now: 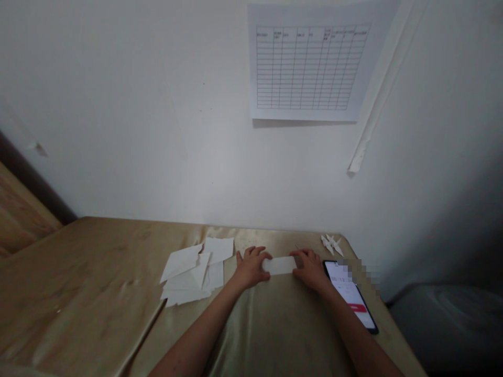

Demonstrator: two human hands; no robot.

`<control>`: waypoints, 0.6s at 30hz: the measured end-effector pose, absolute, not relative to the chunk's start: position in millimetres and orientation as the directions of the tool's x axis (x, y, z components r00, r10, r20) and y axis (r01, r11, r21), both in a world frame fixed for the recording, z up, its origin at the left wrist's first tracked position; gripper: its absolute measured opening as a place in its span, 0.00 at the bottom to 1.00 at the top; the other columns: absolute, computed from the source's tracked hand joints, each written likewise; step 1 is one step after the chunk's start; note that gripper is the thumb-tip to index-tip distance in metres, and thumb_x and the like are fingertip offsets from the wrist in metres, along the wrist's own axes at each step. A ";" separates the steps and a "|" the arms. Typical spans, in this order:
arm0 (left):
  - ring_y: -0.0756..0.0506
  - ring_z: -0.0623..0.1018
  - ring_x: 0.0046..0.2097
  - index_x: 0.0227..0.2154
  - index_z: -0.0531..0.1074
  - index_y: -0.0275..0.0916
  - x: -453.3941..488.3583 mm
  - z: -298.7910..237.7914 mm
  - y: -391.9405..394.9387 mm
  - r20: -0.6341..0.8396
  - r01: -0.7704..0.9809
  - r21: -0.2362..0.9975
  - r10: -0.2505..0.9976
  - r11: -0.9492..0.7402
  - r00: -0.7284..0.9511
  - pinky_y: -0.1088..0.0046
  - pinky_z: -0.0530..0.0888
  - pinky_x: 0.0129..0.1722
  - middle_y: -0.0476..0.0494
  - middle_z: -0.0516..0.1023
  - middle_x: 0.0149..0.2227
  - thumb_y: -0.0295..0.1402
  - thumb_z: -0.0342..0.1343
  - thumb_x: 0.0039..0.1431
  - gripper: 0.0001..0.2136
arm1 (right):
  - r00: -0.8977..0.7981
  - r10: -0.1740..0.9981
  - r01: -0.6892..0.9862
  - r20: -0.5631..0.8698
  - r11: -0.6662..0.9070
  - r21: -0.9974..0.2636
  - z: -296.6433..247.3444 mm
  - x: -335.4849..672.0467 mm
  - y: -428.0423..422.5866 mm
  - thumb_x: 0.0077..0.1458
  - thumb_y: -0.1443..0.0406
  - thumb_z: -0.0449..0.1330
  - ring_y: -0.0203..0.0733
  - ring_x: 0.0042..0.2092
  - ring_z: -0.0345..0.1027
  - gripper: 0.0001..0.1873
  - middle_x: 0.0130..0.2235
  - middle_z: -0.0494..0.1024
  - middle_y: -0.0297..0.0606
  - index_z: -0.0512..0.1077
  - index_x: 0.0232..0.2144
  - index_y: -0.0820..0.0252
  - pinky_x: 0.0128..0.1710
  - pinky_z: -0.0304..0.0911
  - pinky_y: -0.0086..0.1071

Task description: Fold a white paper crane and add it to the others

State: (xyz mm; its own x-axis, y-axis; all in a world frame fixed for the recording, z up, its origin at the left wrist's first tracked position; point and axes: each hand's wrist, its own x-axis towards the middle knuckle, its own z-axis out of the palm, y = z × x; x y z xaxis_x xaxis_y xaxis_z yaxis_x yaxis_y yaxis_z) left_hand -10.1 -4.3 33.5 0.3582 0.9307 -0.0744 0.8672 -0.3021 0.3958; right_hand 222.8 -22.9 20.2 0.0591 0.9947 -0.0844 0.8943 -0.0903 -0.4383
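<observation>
Paper (281,265), long axis left-to-right

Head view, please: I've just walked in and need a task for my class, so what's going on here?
A person's left hand and right hand hold a small white rectangular paper by opposite ends; its folds, if any, are too faint to tell. Loose white paper pieces lie overlapping to the left. Small folded white paper shapes sit at the far right, beyond a black-edged phone with its screen lit.
</observation>
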 end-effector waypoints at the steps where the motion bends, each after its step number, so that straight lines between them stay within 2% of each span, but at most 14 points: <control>1: 0.32 0.54 0.69 0.52 0.71 0.57 -12.5 33.9 -3.4 -0.089 0.861 0.404 0.923 -0.310 0.374 0.29 0.44 0.63 0.52 0.61 0.68 0.37 0.65 0.47 0.27 | 0.056 0.995 0.894 -0.086 -0.088 -0.439 19.5 224.4 -21.7 0.45 0.67 0.61 0.50 0.61 0.56 0.33 0.59 0.64 0.40 0.70 0.56 0.47 0.59 0.51 0.39; 8: 0.32 0.56 0.69 0.55 0.71 0.57 -23.3 36.8 -0.9 -0.073 0.832 0.414 0.898 -0.368 0.434 0.34 0.46 0.65 0.51 0.62 0.68 0.34 0.64 0.47 0.29 | 0.025 0.998 0.900 -0.063 -0.050 -0.434 20.5 230.8 -20.0 0.46 0.71 0.58 0.48 0.58 0.60 0.37 0.57 0.67 0.39 0.67 0.59 0.43 0.57 0.54 0.38; 13: 0.33 0.55 0.69 0.57 0.69 0.63 -26.2 36.0 -1.9 -0.047 0.815 0.404 0.880 -0.416 0.472 0.35 0.46 0.65 0.54 0.60 0.68 0.35 0.63 0.50 0.30 | -0.003 1.000 0.913 -0.030 -0.009 -0.408 25.5 225.9 -27.3 0.48 0.69 0.58 0.49 0.60 0.58 0.30 0.57 0.66 0.39 0.74 0.53 0.42 0.58 0.52 0.39; 18: 0.33 0.54 0.70 0.57 0.69 0.64 -27.7 35.0 -3.9 -0.037 0.809 0.376 0.865 -0.452 0.501 0.33 0.44 0.65 0.53 0.59 0.69 0.36 0.61 0.53 0.27 | -0.055 0.998 0.917 -0.043 0.034 -0.398 30.1 224.1 -33.9 0.48 0.65 0.60 0.51 0.62 0.56 0.31 0.61 0.64 0.39 0.71 0.56 0.44 0.59 0.52 0.43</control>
State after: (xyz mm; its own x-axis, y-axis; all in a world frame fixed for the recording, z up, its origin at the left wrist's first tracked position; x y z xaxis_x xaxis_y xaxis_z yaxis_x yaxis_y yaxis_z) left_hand -27.7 -3.9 35.0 0.5008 0.8648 -0.0368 0.8087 -0.4523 0.3760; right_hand 224.1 -33.9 30.1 -0.0554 0.9975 -0.0429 0.9167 0.0338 -0.3981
